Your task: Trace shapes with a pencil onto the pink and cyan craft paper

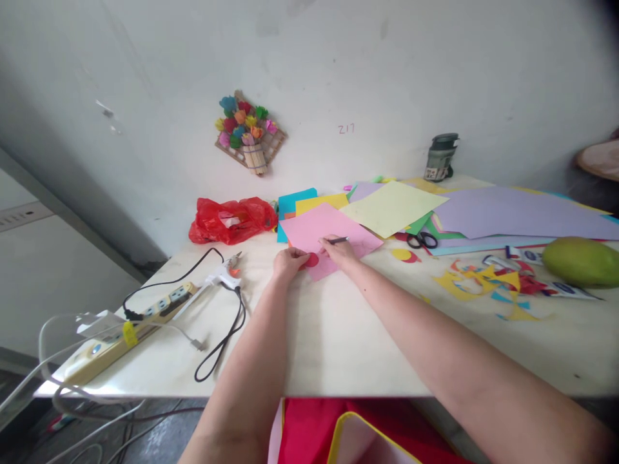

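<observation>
at the centre of the frame, 2 hands over the pink sheet [333,222], and here's how it stands: the left hand [289,261] has thumb and fingers pinched on the left edge of the red disc [313,260], while the right hand [340,250] has its fingers closed around a dark pen [340,240]. it looks like pen work beside that disc, and to do it well, i'd say, the left fingertips want to press it flat and firm so neither disc nor sheet slides; the pen wants a light, steady stroke, and the sheet's lowest corner, between the hands, could do with watching for any lift. is the tip touching paper? can't tell, it doesn't show clearly.

now, where things lie against the grip! the disc appears to rest on the pink sheet near its lower left edge, just right of the left fingertips, most of its face uncovered. the right hand is near it, a little higher in the frame and to the right, apart from the disc. the pen's free end pokes out rightward. right of centre, the scissors [422,240] lie on the table [338,341], well apart from both hands.
</observation>
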Tool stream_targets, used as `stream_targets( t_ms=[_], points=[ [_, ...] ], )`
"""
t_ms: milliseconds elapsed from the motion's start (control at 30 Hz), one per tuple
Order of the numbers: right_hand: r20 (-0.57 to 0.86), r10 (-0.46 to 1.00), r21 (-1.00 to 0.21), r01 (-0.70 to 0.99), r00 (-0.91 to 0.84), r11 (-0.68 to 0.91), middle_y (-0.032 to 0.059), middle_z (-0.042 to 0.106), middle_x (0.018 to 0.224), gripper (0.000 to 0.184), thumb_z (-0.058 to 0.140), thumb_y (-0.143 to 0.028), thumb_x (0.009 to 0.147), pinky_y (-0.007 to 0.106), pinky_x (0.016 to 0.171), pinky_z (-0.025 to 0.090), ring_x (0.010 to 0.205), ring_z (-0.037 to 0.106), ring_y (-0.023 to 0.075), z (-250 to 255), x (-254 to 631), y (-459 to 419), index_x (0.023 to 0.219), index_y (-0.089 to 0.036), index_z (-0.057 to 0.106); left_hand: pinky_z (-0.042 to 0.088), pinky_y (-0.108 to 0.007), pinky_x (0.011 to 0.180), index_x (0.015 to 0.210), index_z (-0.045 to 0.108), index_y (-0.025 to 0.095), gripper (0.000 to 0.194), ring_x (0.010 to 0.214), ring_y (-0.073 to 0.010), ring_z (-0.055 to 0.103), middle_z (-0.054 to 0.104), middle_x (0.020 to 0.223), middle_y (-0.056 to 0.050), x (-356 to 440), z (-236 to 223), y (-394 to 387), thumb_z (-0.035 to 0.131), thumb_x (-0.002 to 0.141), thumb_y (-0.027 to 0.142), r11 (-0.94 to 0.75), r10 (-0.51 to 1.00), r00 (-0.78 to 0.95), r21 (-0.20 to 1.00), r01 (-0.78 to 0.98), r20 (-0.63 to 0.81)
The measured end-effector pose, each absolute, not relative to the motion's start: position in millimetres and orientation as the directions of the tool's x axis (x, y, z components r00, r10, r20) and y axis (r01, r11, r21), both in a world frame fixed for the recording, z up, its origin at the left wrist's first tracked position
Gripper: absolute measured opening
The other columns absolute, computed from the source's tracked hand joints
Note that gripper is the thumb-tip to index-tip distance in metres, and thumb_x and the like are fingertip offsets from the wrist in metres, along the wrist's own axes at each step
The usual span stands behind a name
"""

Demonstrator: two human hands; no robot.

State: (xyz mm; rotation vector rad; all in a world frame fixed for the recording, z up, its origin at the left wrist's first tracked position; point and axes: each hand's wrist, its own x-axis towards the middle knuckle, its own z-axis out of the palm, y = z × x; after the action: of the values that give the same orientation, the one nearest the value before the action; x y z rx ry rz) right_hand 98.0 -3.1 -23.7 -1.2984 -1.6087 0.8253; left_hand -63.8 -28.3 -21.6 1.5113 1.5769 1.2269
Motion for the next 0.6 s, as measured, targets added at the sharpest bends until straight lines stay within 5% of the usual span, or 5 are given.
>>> stream_targets(
  t_ms=[333,600],
  points=[
    [0.230,0.973,-0.944,0.237,-0.032,0.231,-0.0044,0.065,0.081,0.024,0.048,-0.016,0.067,0.018,0.061,0.045,0.067,0.060,0.0077,-30.2,94.0,-6.5,0.086,-0.024,0.061,0.036,-0.031,0.072,0.061,0.069,0.024,0.018,0.083,-0.0247,0.054,0.066,0.075,-0.005,-65.0,-16.0,-26.2,0.074,0.051,0.038,-0.139,0.931,-0.139,0.681,0.719,0.337],
    [0.300,0.951,-0.886,0.347,-0.073,0.307,-0.0050,0.062,0.073,0.028,0.054,-0.015,0.060,0.021,0.066,0.045,0.072,0.057,0.0109,-35.5,94.7,0.3,0.086,-0.024,0.062,0.035,-0.033,0.079,0.070,0.069,0.027,0.021,0.093,-0.0249,0.051,0.066,0.091,-0.001,-63.9,-18.2,-24.8,0.070,0.057,0.044,-0.105,0.940,-0.095,0.541,0.834,0.329]
  ],
)
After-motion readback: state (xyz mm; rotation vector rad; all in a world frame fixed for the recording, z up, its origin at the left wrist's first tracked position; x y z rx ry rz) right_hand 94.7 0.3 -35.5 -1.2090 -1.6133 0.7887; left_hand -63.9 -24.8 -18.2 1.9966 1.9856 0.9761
